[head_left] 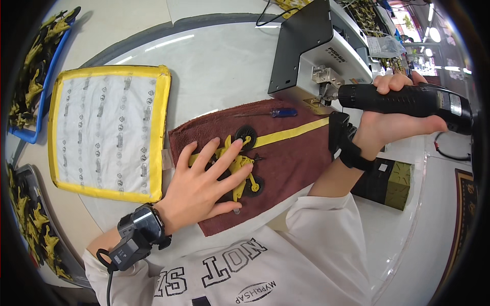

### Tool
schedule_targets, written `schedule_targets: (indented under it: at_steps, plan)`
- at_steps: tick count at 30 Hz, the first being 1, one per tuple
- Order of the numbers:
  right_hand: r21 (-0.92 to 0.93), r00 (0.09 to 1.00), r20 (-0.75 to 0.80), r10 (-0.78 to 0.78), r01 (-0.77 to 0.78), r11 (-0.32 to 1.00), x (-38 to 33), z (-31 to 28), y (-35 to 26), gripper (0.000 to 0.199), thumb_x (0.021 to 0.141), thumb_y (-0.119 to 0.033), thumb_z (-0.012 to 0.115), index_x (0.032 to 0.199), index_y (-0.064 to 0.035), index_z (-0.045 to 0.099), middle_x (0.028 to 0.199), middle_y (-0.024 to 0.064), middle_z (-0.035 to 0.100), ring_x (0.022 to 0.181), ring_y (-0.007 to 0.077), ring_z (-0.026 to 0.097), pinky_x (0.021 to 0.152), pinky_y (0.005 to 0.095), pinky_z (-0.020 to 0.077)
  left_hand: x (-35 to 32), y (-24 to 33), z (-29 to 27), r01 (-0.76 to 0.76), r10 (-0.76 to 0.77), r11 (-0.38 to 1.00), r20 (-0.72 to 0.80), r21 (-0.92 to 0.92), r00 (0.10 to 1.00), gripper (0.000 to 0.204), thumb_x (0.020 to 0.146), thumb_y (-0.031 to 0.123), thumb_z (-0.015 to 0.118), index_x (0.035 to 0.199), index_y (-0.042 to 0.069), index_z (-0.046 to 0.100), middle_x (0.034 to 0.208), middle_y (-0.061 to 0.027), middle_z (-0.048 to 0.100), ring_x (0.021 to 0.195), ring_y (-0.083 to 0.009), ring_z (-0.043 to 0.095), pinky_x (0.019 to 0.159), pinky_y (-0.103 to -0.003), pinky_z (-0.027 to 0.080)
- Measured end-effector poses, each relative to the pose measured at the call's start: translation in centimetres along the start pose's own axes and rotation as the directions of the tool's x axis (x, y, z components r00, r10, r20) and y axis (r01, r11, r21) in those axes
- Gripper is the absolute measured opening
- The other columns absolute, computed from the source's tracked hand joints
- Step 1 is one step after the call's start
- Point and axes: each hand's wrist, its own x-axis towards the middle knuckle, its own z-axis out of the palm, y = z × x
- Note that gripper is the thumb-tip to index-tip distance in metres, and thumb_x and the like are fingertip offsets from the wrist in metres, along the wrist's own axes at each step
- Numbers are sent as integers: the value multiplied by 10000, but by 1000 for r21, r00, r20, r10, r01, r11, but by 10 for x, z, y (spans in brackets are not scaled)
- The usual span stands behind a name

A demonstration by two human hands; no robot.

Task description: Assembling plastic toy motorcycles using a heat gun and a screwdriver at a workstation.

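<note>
Head view: left hand [201, 186], fingers spread, rests over a yellow plastic frame with black round wheels [238, 163] on maroon towelling cloth [296, 158]; right hand [385, 127] grips a black cylindrical power screwdriver [429, 99], tip at a boxy black-and-grey metal machine [301, 46].

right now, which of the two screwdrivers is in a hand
The black electric screwdriver, gripped in the right hand; the blue-handled screwdriver instead lies on the maroon towel, no hand touching it.
</note>
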Motion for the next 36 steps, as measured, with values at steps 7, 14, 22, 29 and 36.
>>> schedule_targets:
  at_steps: [7, 14, 22, 29, 36]
  plan:
    - [390, 862, 504, 55, -284, 876, -81, -4, -48, 818, 714, -707, 583, 1122, -9, 462, 608, 57, 512, 409, 166, 464, 426, 301, 395, -3, 0, -1, 9, -9, 1000, -7, -23, 1000, 672, 703, 569, 622, 1284, 252, 505, 1442, -111, 333, 1221, -347, 365, 987, -524, 256]
    - [460, 575, 798, -180, -389, 798, -139, -3, -63, 586, 837, -500, 588, 1054, -9, 354, 596, 134, 564, 466, 265, 586, 461, 369, 493, -8, -2, 3, 29, -30, 998, -19, -49, 999, 711, 666, 516, 671, 1300, 252, 487, 1449, -102, 324, 1228, -349, 362, 989, -522, 265]
    - [386, 479, 864, -157, -429, 816, -144, 5, -67, 414, 833, -316, 556, 1016, 21, 401, 669, 197, 590, 507, 310, 591, 467, 420, 496, -6, 0, 3, 2, -7, 999, -82, -54, 997, 749, 588, 463, 718, 1273, 242, 511, 1447, -92, 334, 1216, -342, 385, 971, -517, 296]
    - [287, 343, 932, -118, -499, 818, -133, 20, -59, 153, 839, -43, 506, 942, 68, 485, 711, 246, 602, 538, 340, 593, 474, 465, 508, -6, 0, 7, -6, 0, 999, -123, -48, 992, 729, 598, 468, 712, 1262, 239, 518, 1434, -92, 357, 1201, -344, 406, 962, -513, 306]
    - [420, 757, 648, -90, -256, 871, -106, 10, -63, 637, 743, -527, 506, 1059, 25, 507, 655, 116, 551, 546, 236, 563, 507, 389, 476, -8, -2, 6, 18, -22, 998, -67, -60, 998, 697, 660, 514, 682, 1281, 255, 499, 1454, -94, 320, 1235, -337, 366, 992, -522, 265]
